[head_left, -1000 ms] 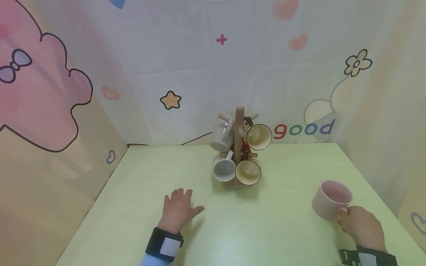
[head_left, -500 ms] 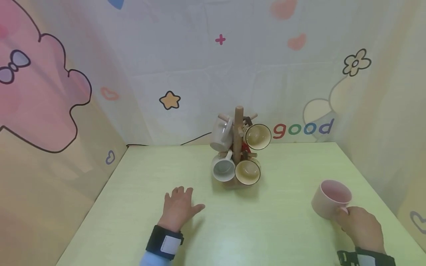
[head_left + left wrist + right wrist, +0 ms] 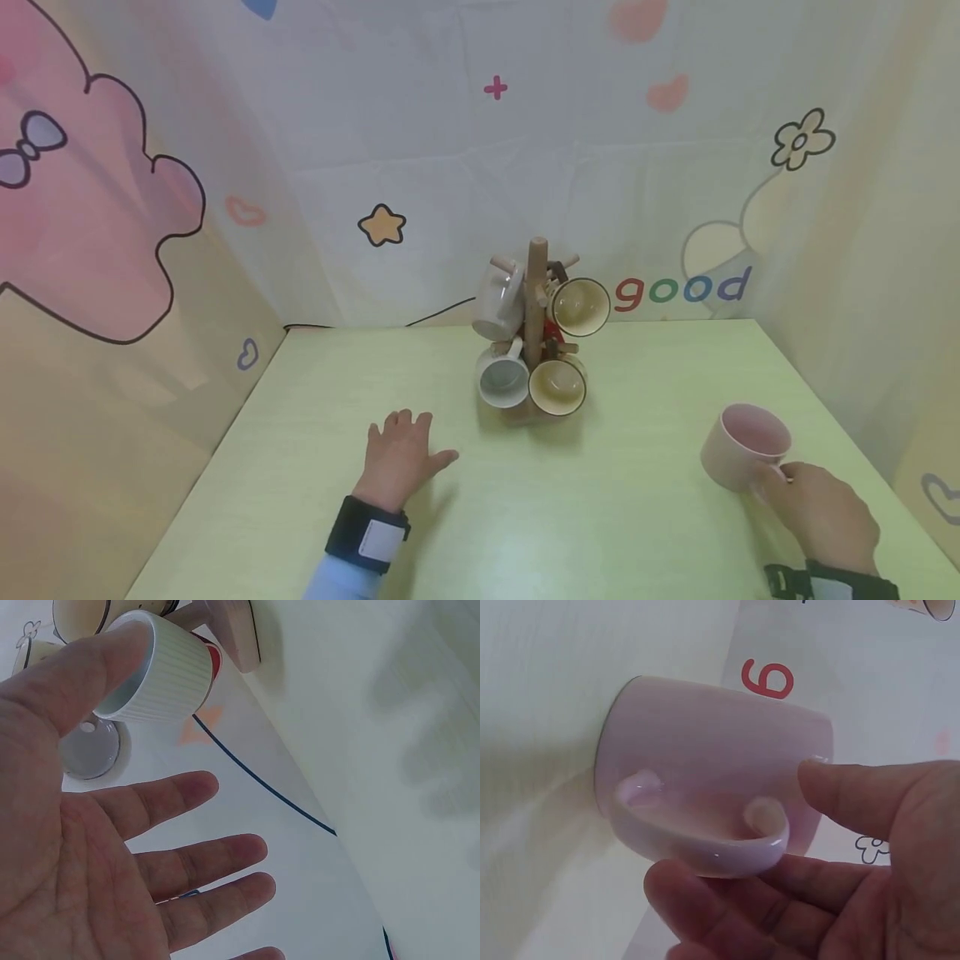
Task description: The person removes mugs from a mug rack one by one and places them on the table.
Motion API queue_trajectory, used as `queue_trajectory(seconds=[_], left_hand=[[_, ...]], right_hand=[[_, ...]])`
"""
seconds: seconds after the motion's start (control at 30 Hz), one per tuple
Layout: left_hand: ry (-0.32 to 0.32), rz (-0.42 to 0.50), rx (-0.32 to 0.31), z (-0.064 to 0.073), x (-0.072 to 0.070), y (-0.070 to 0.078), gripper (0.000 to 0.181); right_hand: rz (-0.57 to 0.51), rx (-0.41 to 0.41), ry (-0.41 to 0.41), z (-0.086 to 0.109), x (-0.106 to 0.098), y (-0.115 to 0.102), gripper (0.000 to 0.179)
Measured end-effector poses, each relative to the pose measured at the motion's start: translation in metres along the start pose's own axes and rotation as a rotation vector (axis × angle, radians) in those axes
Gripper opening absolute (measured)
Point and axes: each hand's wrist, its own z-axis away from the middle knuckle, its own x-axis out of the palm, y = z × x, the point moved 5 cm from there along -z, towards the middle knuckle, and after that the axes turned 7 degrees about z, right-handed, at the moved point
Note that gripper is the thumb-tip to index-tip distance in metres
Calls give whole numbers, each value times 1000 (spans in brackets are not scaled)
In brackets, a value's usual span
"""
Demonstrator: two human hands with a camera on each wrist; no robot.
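A pink mug (image 3: 738, 450) stands on the right side of the table, its handle (image 3: 697, 844) towards my right hand (image 3: 821, 508). In the right wrist view, that hand's thumb (image 3: 847, 791) is straight, its tip at the mug near the rim. The other fingers (image 3: 705, 907) lie loosely bent just outside the handle, not hooked through it. My left hand (image 3: 397, 458) hovers palm down over the table, fingers spread and nothing held. Ahead of it is a wooden mug tree (image 3: 536, 308) hung with a ribbed white cup (image 3: 504, 382), a white mug (image 3: 497, 304) and cream mugs (image 3: 558, 387).
The pale green table (image 3: 337, 392) ends at a printed cloth backdrop (image 3: 420, 125), which also rises along both sides. Something red (image 3: 553, 332) shows behind the mug tree's post, mostly hidden.
My right fingers have loosened from the pink mug's handle and the hand has shifted slightly right. The mug stays put. My left hand has edged forward a little.
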Motion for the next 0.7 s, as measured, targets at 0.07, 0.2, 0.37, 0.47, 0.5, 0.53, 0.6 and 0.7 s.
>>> queue_trajectory(seconds=[0.07, 0.2, 0.37, 0.47, 0.5, 0.53, 0.6, 0.7], left_hand=[[3, -1, 3, 0, -1, 0, 67], [24, -15, 21, 1, -4, 0, 67], [49, -23, 40, 0, -9, 2, 67], [44, -22, 40, -3, -12, 2, 67], [44, -25, 40, -4, -13, 3, 67], [46, -28, 42, -5, -14, 3, 67], [50, -36, 49, -7, -16, 4, 67], [49, -44, 56, -10, -21, 6, 68]], right_hand=[[19, 2, 13, 0, -2, -1, 67], [52, 20, 52, 1, -7, -2, 75], [61, 64, 105, 2, -13, -4, 74], [69, 79, 124, 2, -16, -7, 76], [75, 78, 128, 2, -18, -9, 77], [79, 80, 122, 3, -20, -11, 79], [85, 66, 123, 5, -23, -18, 80], [91, 30, 120, 8, -28, -30, 78]])
